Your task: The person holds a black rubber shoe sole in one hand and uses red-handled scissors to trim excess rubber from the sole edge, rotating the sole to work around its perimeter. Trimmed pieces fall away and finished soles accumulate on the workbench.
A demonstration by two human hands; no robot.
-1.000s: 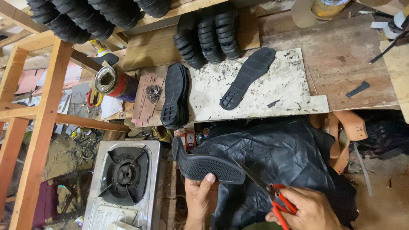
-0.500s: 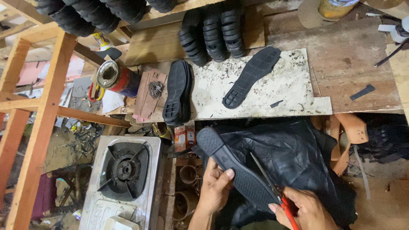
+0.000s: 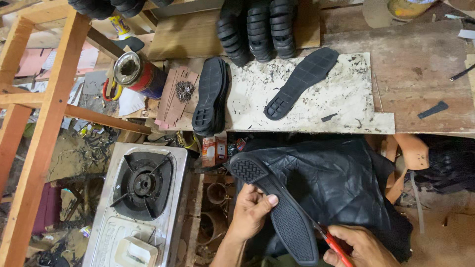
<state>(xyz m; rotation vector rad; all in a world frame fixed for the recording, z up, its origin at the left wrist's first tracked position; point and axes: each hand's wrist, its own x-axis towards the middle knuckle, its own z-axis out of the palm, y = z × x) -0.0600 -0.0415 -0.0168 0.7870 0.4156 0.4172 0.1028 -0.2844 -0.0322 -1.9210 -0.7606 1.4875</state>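
My left hand [image 3: 252,210] grips a black rubber shoe sole [image 3: 277,207] by its middle, tread side up, heel pointing up-left. My right hand [image 3: 358,247] at the bottom edge holds red-handled scissors [image 3: 332,241] whose blades meet the sole's right edge near the toe. Both hands work over black quilted sheet material [image 3: 336,183] spread across my lap.
A speckled white board [image 3: 346,106] on the wooden bench carries one loose sole [image 3: 301,81]; stacked soles [image 3: 210,96] lie at its left end, with more piled behind [image 3: 257,27]. A glue can [image 3: 138,74] and nails [image 3: 184,90] sit left. A gas stove [image 3: 141,185] stands below left.
The sole has been turned and swung from lying crosswise to pointing diagonally down-right, and it has come nearer. The scissors have closed in on its right edge.
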